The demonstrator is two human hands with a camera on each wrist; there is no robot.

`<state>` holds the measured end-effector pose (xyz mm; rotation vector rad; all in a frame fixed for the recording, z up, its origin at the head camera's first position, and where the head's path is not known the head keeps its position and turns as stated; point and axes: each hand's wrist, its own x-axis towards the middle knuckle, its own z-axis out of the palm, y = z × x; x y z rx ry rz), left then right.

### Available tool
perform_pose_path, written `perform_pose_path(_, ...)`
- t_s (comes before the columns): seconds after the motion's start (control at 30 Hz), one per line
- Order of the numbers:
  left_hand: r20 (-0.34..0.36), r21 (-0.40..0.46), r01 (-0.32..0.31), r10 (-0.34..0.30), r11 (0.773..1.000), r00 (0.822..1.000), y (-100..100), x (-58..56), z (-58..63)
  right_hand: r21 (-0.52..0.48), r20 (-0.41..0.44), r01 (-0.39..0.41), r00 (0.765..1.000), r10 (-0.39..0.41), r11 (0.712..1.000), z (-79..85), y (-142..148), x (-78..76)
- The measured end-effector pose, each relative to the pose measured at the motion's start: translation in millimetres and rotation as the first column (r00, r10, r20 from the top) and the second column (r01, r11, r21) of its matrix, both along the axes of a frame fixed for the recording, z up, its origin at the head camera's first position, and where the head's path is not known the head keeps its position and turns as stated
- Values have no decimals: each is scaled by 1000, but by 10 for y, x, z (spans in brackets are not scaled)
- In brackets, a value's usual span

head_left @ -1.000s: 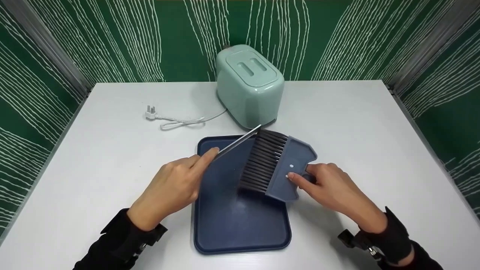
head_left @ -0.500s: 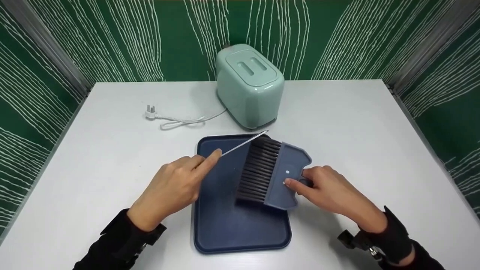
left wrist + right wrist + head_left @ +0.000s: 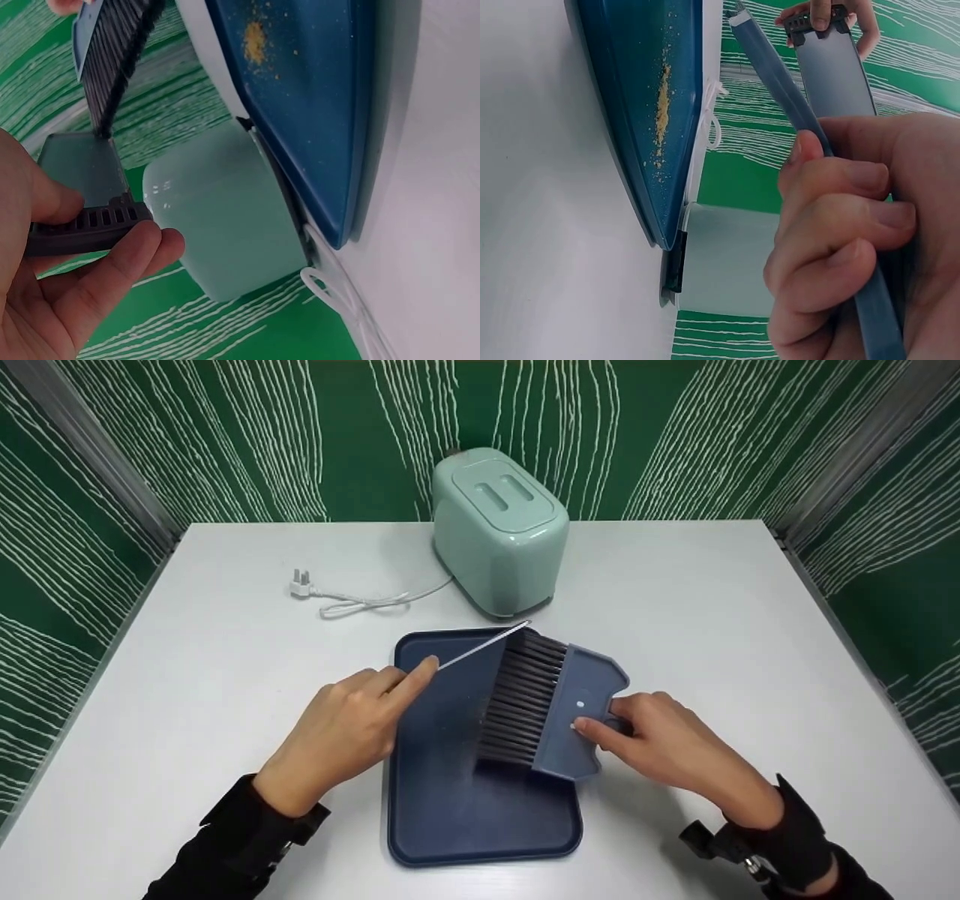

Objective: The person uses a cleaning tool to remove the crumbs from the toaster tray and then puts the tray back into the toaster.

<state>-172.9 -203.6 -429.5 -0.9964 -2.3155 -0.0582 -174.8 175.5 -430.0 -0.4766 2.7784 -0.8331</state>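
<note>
My left hand [image 3: 345,727] pinches the dark slotted end of a toaster crumb tray [image 3: 82,165], thumb on one face and fingers on the other. Seen from the head, the crumb tray is nearly edge-on, tilted above the serving tray. My right hand [image 3: 660,742] grips a wide blue brush [image 3: 574,720], fingers curled round its handle. The brush's black bristles [image 3: 521,697] reach the crumb tray's far end. Below both lies a dark blue serving tray [image 3: 480,825]. Yellowish crumbs [image 3: 662,109] are scattered on it, plain in both wrist views.
A mint-green toaster [image 3: 499,540] stands on the white table [image 3: 697,607] just behind the serving tray. Its white cord and plug [image 3: 300,585] lie to the left. Green walls with white streaks [image 3: 360,435] enclose the back and sides.
The brush has come slightly nearer to me, then shifted a little right in the last half second. The crumb tray has tipped, its far end dropping slightly. The serving tray and toaster stay put.
</note>
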Motion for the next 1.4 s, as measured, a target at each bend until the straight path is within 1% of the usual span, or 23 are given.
perform_pose_path(0.2, -17, -14, 20, -20, 1000, 1000, 21, 8, 7, 1, 2, -2, 1000, 2, 1000, -7, -29, -15)
perform_pose_path(0.33, -32, -20, 26, -27, 999, 999, 34, 8, 7, 3, 19, -16, 1000, 16, 1000, -9, -53, -9)
perform_pose_path(0.7, -38, -22, 22, -22, 1000, 999, 12, -13, -14, 41, 29, -66, 997, 65, 997, -49, -64, 37)
perform_pose_path(0.83, -33, -22, 21, -22, 1000, 999, -1, -24, -29, 41, 26, -62, 998, 61, 997, -44, -50, 53)
perform_pose_path(1.07, -34, -22, 32, -32, 999, 999, 9, -22, -37, 30, 14, -30, 999, 30, 999, -24, -52, 53)
perform_pose_path(1.23, -35, -50, 36, -38, 998, 999, 26, -9, -36, 37, 9, -46, 999, 46, 998, -25, -97, 47)
perform_pose_path(1.4, -44, -84, 39, -42, 996, 998, 35, -1, -28, 62, 14, -81, 997, 80, 995, -37, -126, 55)
